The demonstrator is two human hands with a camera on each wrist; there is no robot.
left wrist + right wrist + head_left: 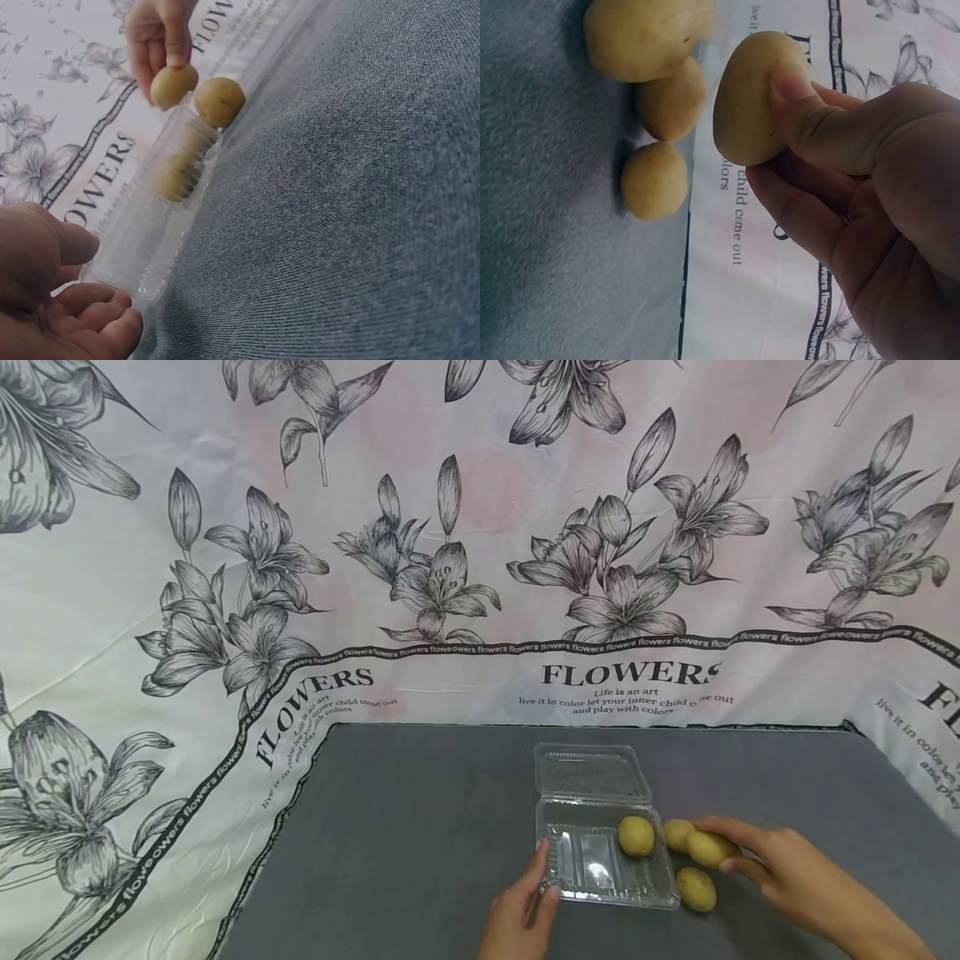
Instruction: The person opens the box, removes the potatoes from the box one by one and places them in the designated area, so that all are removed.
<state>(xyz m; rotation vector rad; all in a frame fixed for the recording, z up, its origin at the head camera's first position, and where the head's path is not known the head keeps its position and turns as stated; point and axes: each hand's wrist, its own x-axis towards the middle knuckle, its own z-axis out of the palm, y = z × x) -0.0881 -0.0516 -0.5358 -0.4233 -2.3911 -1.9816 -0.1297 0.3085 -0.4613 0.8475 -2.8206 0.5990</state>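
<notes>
A clear plastic clamshell container (607,893) lies with its lid (588,772) folded back. Inside it, toward the right side, sits one potato (636,836). My left hand (519,910) holds the container's left edge between thumb and fingers, at the near corner. Just right of the container, my right hand (780,860) pinches a potato (757,97) between thumb and fingers, raised above the table in the right wrist view. Two more potatoes lie outside along the right wall: one (678,834) partly behind the held potato, another (696,890) by the near right corner.
A dark grey cloth (405,843) covers the tabletop. Behind and to the left hangs a white and pink curtain (450,685) printed with flowers and lettering, meeting the table's back edge.
</notes>
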